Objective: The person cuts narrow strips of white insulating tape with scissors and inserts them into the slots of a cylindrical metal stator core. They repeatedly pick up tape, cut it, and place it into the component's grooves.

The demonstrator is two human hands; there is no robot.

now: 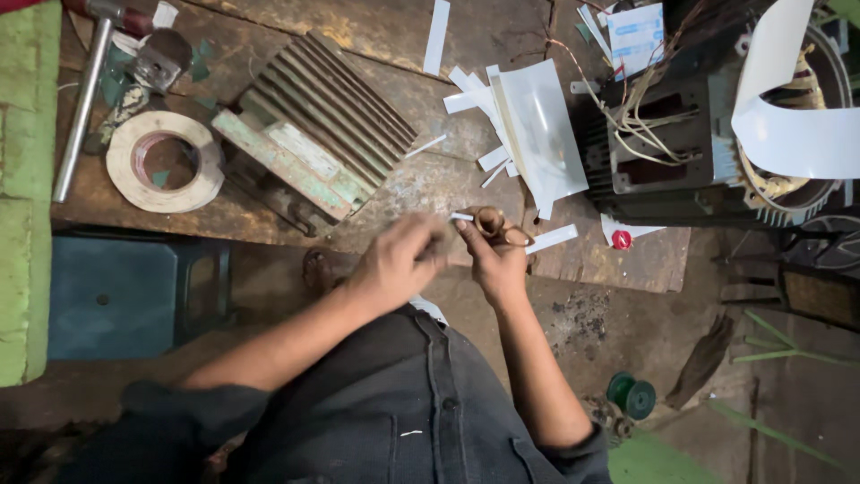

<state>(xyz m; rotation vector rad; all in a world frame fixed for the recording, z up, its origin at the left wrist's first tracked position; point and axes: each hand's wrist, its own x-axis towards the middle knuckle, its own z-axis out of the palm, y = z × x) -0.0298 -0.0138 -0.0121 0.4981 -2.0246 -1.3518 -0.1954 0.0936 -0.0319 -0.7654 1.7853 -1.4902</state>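
Right hand (495,260): closed through the loops of brown-handled scissors (502,229), thumb side toward bench.
Left hand (403,260): motion-blurred, fingers curled; looks pinched on a small white paper strip (461,216), grip not fully clear.
Strip vs hands: sits between both hands, touching the scissors' tip end; long axis roughly left-right across view; left hand feeds it, right hand just beside it.
Landmark: scissors, held over near edge of bench.
Cut strips (551,238): one lying just right of scissors; a loose pile (488,121) farther up the bench beyond scissors, beside a clear plastic sleeve (537,125).
Finned metal housing (313,134): up-left of scissors, well apart.
Tape roll (164,161): left of housing, farther from scissors.
Hammer (85,99): far left, handle running away from scissors.
Motor stator (717,152): right of scissors, wires showing, wide white paper band (788,116) curling over it.
Surface: worn, scuffed wooden bench (430,184).
Room: dirt floor below, green wire spool (632,394) down-right of scissors, green wall at left.
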